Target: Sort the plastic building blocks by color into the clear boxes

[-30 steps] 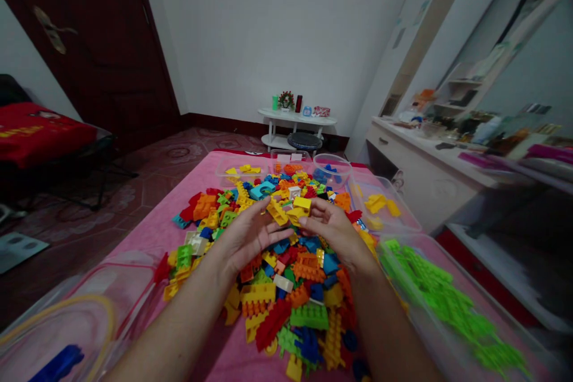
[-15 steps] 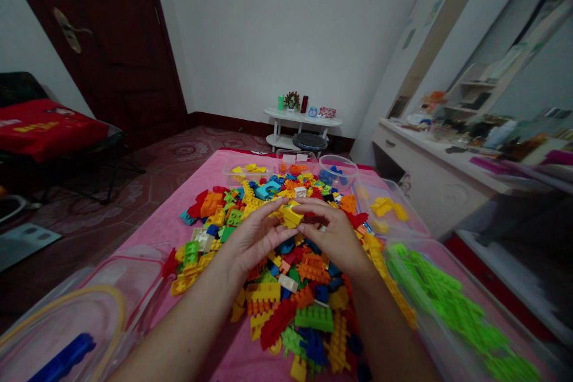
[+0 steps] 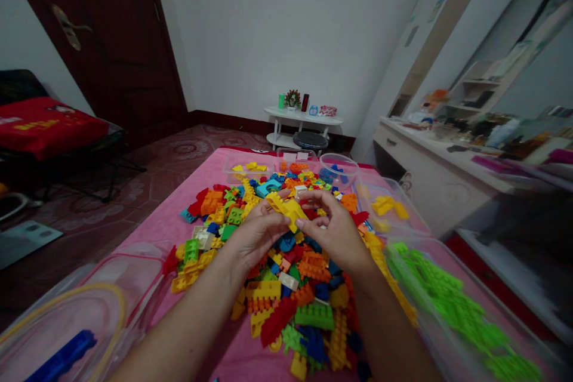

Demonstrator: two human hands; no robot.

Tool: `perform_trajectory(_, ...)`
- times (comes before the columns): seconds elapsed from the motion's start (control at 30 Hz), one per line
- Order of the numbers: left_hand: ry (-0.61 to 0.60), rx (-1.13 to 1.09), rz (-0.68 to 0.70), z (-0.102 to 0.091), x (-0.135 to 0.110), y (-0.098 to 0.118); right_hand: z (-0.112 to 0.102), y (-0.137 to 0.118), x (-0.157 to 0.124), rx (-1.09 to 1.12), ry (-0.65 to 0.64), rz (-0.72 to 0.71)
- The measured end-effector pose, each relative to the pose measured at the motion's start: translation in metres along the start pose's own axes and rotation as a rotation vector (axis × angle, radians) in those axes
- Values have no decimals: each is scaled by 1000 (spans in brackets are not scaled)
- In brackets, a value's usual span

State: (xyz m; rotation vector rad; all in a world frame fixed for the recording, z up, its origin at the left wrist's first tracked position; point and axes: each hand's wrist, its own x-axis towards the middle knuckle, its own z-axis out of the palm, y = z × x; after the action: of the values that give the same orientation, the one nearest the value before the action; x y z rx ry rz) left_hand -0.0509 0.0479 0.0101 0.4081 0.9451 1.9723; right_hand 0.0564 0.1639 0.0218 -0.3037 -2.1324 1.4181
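Both my hands meet above a heap of coloured toy bricks (image 3: 286,274) on a pink cloth (image 3: 179,221). My left hand (image 3: 255,236) and my right hand (image 3: 333,230) pinch yellow bricks (image 3: 289,209) between their fingertips, holding them just above the pile. The fingers of both hands are closed on these pieces. How the yellow pieces join is hidden by the fingers.
A clear tub of green bricks (image 3: 452,304) stands at right, a tub with yellow bricks (image 3: 387,209) behind it. A clear tub holding a blue brick (image 3: 62,352) is at bottom left. Small tubs (image 3: 333,170) line the far edge. A white dresser (image 3: 430,173) stands right.
My hands came together and lifted the yellow bricks slightly, turning them between the fingertips. The view shifted a little to the left.
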Motion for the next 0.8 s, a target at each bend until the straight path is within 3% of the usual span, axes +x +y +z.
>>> perform_trajectory(0.47, -6, -108, 1, 1, 3, -2, -1, 12, 1, -229, -28, -130)
perform_trajectory(0.67, 11, -98, -22, 0, 4, -4, 0, 10, 1, -168, -57, -134)
perform_trajectory(0.8, 36, -45, -51, -2, 4, -4, 1, 9, 2, -96, -44, -64)
